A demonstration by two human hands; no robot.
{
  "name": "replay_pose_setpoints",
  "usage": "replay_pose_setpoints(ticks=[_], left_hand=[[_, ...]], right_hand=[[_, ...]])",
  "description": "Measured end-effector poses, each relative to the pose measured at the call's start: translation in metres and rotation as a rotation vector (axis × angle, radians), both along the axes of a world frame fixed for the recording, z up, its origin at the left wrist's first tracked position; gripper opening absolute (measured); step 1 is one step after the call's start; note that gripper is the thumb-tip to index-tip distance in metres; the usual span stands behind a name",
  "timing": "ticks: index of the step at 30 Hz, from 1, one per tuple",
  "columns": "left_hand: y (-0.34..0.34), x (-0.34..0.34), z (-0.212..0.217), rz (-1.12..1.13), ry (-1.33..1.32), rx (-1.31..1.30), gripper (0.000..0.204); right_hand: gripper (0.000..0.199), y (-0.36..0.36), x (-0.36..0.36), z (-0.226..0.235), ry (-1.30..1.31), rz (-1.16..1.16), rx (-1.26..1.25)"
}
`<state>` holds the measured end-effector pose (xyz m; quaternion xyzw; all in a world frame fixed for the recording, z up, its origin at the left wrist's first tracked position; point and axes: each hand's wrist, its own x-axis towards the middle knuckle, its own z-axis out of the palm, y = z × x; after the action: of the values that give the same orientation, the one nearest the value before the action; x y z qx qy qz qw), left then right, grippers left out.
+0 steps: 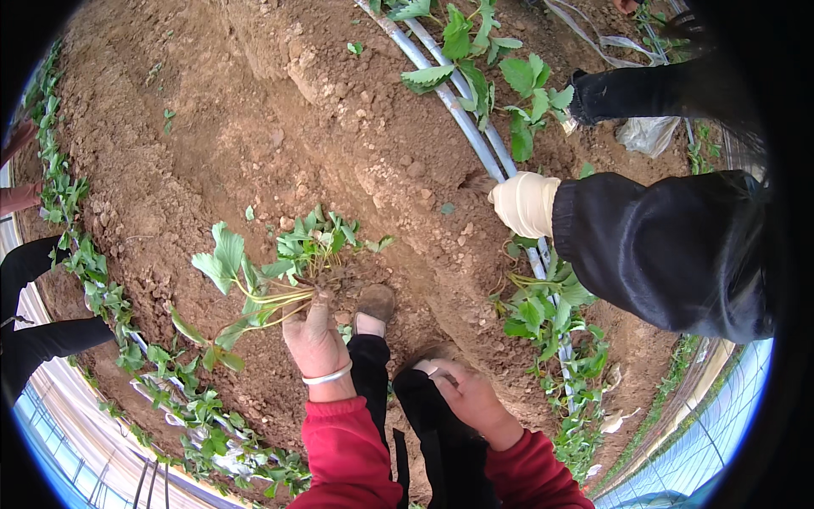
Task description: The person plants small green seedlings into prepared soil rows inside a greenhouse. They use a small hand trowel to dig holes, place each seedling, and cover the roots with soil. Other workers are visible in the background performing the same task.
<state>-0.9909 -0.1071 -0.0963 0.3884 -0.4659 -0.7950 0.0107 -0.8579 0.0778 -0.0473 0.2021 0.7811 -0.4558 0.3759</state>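
Left hand (315,339) has its grip closed on one seedling bunch (271,280); right hand (465,392), beside it, rests curled and empty on the knee, below two irrigation pipes (475,136).

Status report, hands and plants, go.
Left hand shut on seedlings. Right hand resting on knee, grip unclear. Co-worker's gloved hand at pipes ahead.
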Motion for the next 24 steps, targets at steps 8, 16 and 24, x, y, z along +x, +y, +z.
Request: replay_pose_setpoints(ticks=[8,16,24], left_hand=[[0.002,-0.001,0.001,0.007,-0.005,-0.019,0.044],[0.003,0.000,0.001,0.012,-0.012,-0.032,0.046],[0.002,0.004,-0.001,-0.009,-0.008,-0.021,0.039]], right_hand=[[0.027,-0.001,0.002,-0.005,0.043,0.033,0.000],[0.028,-0.004,0.011,-0.014,0.077,0.008,-0.041],[0.027,0.001,0.012,-0.014,0.147,0.014,-0.010]])
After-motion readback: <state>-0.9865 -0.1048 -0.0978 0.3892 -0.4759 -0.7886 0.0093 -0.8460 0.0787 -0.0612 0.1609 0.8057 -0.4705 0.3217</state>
